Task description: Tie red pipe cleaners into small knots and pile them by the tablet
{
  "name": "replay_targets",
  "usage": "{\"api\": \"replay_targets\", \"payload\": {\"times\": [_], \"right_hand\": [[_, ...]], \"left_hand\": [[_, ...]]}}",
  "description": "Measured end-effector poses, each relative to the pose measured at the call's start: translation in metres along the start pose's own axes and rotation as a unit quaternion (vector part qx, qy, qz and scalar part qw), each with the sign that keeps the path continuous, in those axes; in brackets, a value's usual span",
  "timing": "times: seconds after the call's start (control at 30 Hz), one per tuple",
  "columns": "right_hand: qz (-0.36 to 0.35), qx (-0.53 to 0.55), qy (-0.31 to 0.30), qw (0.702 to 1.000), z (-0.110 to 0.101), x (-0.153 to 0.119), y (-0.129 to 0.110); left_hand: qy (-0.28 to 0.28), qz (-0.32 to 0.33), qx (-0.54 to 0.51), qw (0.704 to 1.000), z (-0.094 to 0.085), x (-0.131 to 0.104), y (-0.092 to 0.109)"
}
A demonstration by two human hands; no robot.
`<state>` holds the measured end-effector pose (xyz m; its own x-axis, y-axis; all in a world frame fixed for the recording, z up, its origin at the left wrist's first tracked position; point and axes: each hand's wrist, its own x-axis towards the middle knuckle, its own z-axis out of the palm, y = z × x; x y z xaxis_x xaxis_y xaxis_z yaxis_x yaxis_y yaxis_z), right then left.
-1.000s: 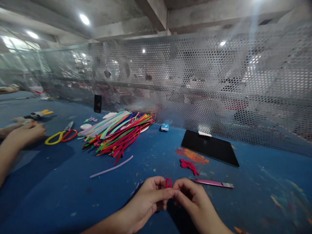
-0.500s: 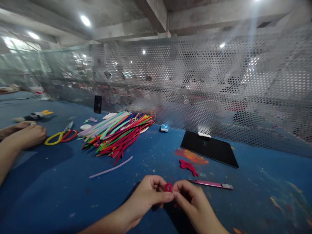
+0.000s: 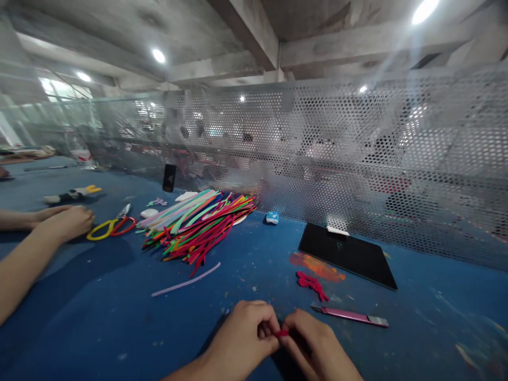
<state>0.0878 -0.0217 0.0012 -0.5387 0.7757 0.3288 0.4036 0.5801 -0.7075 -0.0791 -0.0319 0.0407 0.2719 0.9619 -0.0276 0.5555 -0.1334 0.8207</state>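
Near the front of the blue table, my left hand (image 3: 248, 336) and my right hand (image 3: 311, 341) meet, fingertips nearly touching. Between them they pinch a small red pipe cleaner (image 3: 281, 333), most of it hidden by the fingers. Just beyond my right hand lies a twisted red pipe cleaner piece (image 3: 311, 284). To the right of that hand rests a pair of pink tweezers (image 3: 351, 315). A single lilac pipe cleaner (image 3: 186, 280) lies to the left, in front of a big heap of coloured pipe cleaners (image 3: 202, 225).
At the left, another person's hands (image 3: 67, 222) work beside red-and-yellow scissors (image 3: 113, 225) and pliers (image 3: 73, 194). A black tablet (image 3: 347, 254) lies at the right, with a small blue packet (image 3: 272, 217) further back. A phone (image 3: 169, 178) leans on the perforated metal screen (image 3: 317, 153).
The red pipe cleaner showed as a small ring facing me; now it is turned edge-on between my fingers. The view has tilted up and left, so everything sits lower and further right.
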Motion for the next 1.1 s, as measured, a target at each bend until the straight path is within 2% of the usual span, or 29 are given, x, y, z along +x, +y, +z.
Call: {"api": "replay_targets", "payload": {"times": [0.1,0.2,0.3,0.4,0.47,0.6,0.67,0.73,0.8,0.83,0.9,1.0,1.03,1.1], "right_hand": [[-0.026,-0.011,0.003,1.0,0.0,-0.002,0.0],[-0.021,0.029,0.034,0.999,-0.001,-0.003,-0.004],[0.022,0.089,0.051,0.994,-0.001,-0.002,-0.005],[0.09,0.179,0.04,0.979,0.004,0.0,0.0],[0.119,0.248,0.029,0.961,0.008,0.001,0.005],[0.136,0.336,0.039,0.931,0.017,0.004,0.013],[0.146,0.37,0.029,0.917,0.017,0.006,0.015],[0.167,0.421,0.008,0.892,0.012,0.008,0.017],[0.185,0.469,0.004,0.864,0.006,0.01,0.019],[0.183,0.475,0.017,0.861,0.003,0.011,0.021],[0.142,0.424,0.061,0.892,-0.002,0.011,0.023],[0.001,0.24,0.083,0.967,-0.007,0.008,0.025],[-0.055,0.182,0.071,0.979,-0.008,0.006,0.025],[-0.158,0.091,0.041,0.982,-0.011,0.003,0.024]], "left_hand": [[-0.007,-0.013,-0.044,0.999,0.003,0.002,-0.005],[-0.018,-0.035,-0.129,0.991,0.005,0.004,-0.011],[-0.023,-0.05,-0.186,0.981,0.007,0.006,-0.014],[-0.039,-0.06,-0.222,0.972,0.008,0.007,-0.014],[-0.045,-0.057,-0.21,0.975,0.008,0.007,-0.012],[0.0,-0.021,-0.109,0.994,0.008,0.005,-0.01],[-0.006,-0.024,-0.127,0.992,0.008,0.005,-0.01],[-0.031,-0.058,-0.21,0.975,0.008,0.005,-0.011],[-0.056,-0.11,-0.31,0.943,0.007,0.006,-0.012],[-0.067,-0.136,-0.352,0.924,0.006,0.006,-0.011],[-0.084,-0.179,-0.417,0.887,0.005,0.006,-0.01],[-0.104,-0.212,-0.447,0.863,0.005,0.005,-0.01],[-0.111,-0.217,-0.447,0.861,0.006,0.005,-0.01],[-0.13,-0.221,-0.438,0.861,0.007,0.005,-0.011]]}}
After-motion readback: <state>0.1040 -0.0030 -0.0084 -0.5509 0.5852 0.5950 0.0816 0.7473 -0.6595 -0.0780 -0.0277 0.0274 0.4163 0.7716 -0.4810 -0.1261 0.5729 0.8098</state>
